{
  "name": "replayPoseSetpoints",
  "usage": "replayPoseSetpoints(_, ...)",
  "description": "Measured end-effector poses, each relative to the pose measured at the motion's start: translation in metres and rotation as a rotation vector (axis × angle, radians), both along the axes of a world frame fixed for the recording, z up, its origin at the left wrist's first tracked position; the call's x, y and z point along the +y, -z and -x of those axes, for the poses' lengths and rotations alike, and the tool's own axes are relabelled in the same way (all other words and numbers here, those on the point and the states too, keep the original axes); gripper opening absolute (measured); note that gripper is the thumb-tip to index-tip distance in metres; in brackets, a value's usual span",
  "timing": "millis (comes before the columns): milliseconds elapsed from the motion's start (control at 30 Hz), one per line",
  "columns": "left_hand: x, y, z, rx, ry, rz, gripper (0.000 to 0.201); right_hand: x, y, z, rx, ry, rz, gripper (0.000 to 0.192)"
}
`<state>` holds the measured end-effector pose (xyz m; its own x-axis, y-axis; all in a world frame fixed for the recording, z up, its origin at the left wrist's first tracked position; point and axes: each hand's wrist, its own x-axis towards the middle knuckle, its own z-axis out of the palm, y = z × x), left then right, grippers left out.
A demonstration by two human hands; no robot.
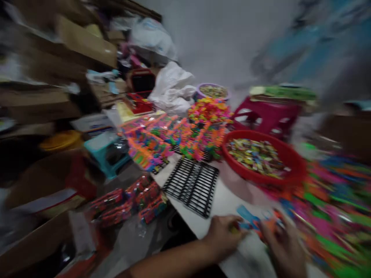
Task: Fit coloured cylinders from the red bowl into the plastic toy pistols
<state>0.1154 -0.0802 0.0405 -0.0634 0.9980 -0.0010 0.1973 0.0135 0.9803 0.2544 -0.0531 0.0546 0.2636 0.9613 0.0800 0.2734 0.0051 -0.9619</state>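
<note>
— What have those two hands got down at the near edge of the table point(223, 202)?

— A small bright plastic piece point(252, 223), blue at one end and orange at the other. The picture is smeared, so its exact shape is lost. It lies low over the white tabletop, between the left hand point(224, 231) and the right hand point(282, 247).

— Gripped?

— The left fingers curl round its blue end. The right hand touches the orange end, but whether it pinches, I cannot tell.

— How far along does the work seem?

— Well advanced, I judge: a long heap of assembled coloured toys point(176, 139) runs up the table, and sealed packs point(130, 202) lie below on the floor. Much is left, though. The red basin point(290, 173) is full of small loose pieces, and another bright pile point(336, 216) sprawls at the right.

— And the black thing?

— A black plastic grid point(193, 185), lying flat just beyond the hands.
</note>
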Motion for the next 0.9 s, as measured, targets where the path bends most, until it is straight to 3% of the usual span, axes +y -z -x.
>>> replayPoseSetpoints(67, 0.006, 0.0, 0.002, -0.187, -0.007, 0.194, 0.038, 0.011, -0.011, -0.027, -0.053, 0.088, 0.028, 0.072)
replayPoseSetpoints(133, 0.014, 0.004, 0.005, -0.32, 0.006, 0.321, 0.038, 0.023, -0.019, -0.066, -0.226, 0.374, -0.005, 0.081)
replayPoseSetpoints(200, 0.019, 0.011, 0.007, -0.48, -0.005, 0.478, 0.033, 0.027, -0.023, -0.105, -0.473, 0.61, -0.02, 0.076)
replayPoseSetpoints(233, 0.02, 0.015, 0.006, -0.572, 0.01, 0.576, 0.033, 0.025, -0.021, -0.119, -0.581, 0.649, -0.006, 0.07)
replayPoseSetpoints(300, 0.019, 0.02, 0.004, -0.704, 0.034, 0.693, 0.032, 0.018, -0.01, -0.131, -0.7, 0.543, 0.039, 0.054)
replayPoseSetpoints(400, 0.015, 0.021, 0.0, -0.781, 0.077, 0.754, 0.03, 0.002, 0.02, -0.109, -0.711, 0.171, 0.118, 0.035)
replayPoseSetpoints(433, 0.015, 0.021, -0.001, -0.788, 0.09, 0.76, 0.03, -0.004, 0.031, -0.096, -0.721, 0.087, 0.152, 0.032)
replayPoseSetpoints(533, 0.017, 0.02, -0.004, -0.796, 0.108, 0.743, 0.032, -0.016, 0.049, -0.059, -0.719, 0.013, 0.169, 0.041)
replayPoseSetpoints(733, 0.018, 0.02, -0.006, -0.77, 0.078, 0.641, 0.029, -0.011, 0.04, -0.031, -0.214, -0.094, 0.091, 0.024)
replayPoseSetpoints(900, 0.017, 0.013, -0.007, -0.764, 0.067, 0.548, 0.037, -0.011, 0.027, -0.013, 0.24, -0.095, 0.059, 0.036)
